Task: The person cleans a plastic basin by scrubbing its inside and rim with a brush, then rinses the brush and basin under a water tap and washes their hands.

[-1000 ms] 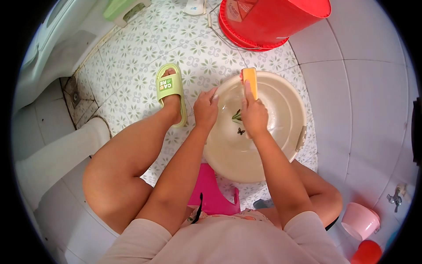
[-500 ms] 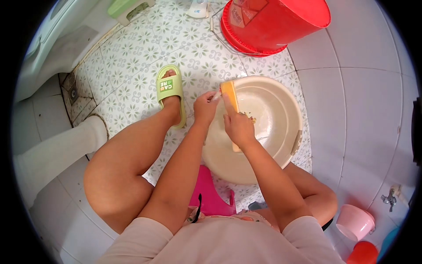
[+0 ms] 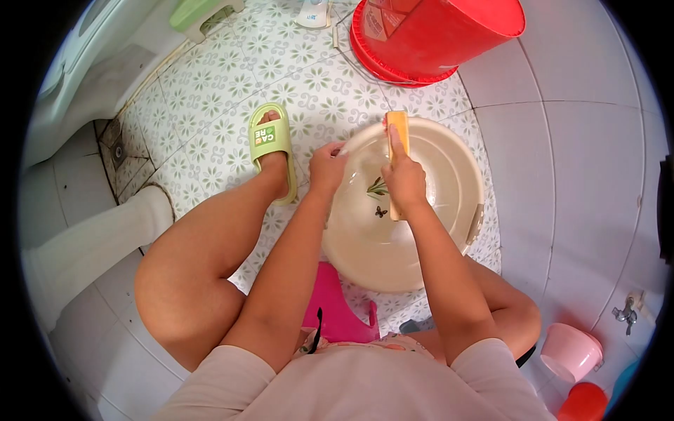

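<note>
A large beige basin sits on the floor between my legs, with leaves and a butterfly pictured on its inside bottom. My right hand is closed around a long yellow brush, its forefinger laid along the back. A little pink, perhaps bristle, shows at the brush's far left edge. The brush is over the basin, its far end at the back rim. At the basin's left rim, my left hand is closed with the fingers curled on the edge; its fingertips are partly hidden.
Behind the basin stands a big red bucket with a wire handle. A pink stool is under me. At right are a pink pail, a red container and a wall tap. A white pipe rises at left.
My right hand has moved the brush rightward and slightly away from me, off the left rim. The leaves and butterfly now show. My left hand stays at the rim.
</note>
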The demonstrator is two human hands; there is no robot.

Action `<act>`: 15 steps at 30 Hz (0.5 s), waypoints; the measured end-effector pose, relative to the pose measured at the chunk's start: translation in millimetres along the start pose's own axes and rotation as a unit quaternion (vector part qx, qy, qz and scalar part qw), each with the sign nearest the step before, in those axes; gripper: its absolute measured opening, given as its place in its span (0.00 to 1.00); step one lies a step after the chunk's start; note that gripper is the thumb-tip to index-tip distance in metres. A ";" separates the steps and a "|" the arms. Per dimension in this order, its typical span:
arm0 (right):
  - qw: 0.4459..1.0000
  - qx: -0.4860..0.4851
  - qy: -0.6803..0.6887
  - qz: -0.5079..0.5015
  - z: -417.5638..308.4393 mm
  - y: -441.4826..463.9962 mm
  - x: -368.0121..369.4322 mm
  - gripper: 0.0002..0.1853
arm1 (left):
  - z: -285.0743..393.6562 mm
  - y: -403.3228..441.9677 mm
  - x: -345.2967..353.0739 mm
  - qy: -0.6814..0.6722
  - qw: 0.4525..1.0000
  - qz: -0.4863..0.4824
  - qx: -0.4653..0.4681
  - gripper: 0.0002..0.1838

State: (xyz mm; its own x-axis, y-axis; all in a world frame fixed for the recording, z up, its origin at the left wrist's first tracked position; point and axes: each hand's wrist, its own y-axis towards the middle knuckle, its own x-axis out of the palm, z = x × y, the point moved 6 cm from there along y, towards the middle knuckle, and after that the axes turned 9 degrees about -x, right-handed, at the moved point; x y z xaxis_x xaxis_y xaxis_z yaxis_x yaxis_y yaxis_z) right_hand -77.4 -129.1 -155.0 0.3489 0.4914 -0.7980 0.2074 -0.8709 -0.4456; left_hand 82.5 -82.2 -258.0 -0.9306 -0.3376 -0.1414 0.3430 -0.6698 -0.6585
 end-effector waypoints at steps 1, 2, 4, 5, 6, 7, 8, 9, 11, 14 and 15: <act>1.000 0.000 0.000 0.000 -3.0 -2.7 3.0 0.42 | -1.3 1.0 1.3 -0.001 1.000 -0.006 -0.004 0.14; 0.999 -0.029 -0.014 -0.017 -12.8 -8.1 11.1 0.43 | -2.3 1.9 2.3 -0.003 1.000 -0.012 -0.007 0.14; 0.994 -0.087 -0.045 -0.049 -28.1 -16.7 23.9 0.44 | 4.4 -2.4 1.2 0.007 1.000 0.003 0.008 0.13; 0.994 -0.087 -0.045 -0.048 -27.5 -16.6 23.3 0.44 | 8.6 -4.4 -0.2 0.017 0.999 0.018 0.022 0.13; 0.991 -0.107 -0.059 -0.058 -28.5 -16.6 23.5 0.44 | 8.3 -3.9 0.0 0.017 0.999 0.017 0.023 0.13; 0.987 -0.126 -0.073 -0.069 -28.9 -16.4 23.9 0.45 | 6.2 -2.8 0.5 0.005 1.000 0.006 0.009 0.13; 0.992 -0.076 -0.091 -0.041 -12.7 -5.1 19.4 0.44 | 3.8 -1.8 1.1 -0.007 1.000 -0.006 -0.004 0.12; 0.997 -0.025 -0.068 -0.015 -8.2 -0.2 1.3 0.44 | 1.5 -0.5 1.3 -0.007 1.000 -0.005 -0.005 0.12; 0.999 0.017 -0.038 0.005 -3.2 4.6 -11.0 0.44 | -0.4 2.0 3.3 -0.015 1.000 -0.007 0.011 0.13; 0.997 -0.048 -0.041 -0.043 -30.9 -14.8 7.2 0.43 | 5.1 -1.6 3.5 -0.014 1.000 -0.019 -0.006 0.14; 0.997 -0.048 -0.039 -0.042 -30.9 -15.7 8.0 0.43 | 6.1 -1.7 3.3 -0.012 1.000 -0.019 -0.006 0.14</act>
State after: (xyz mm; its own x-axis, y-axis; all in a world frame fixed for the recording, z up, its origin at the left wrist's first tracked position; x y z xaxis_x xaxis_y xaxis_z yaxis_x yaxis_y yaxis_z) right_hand -49.6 -111.2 -141.8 0.2556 0.5574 -0.7899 0.3211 -0.8196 -0.4745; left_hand 79.5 -86.2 -252.8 -0.9394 -0.3284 -0.0982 0.3061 -0.6749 -0.6714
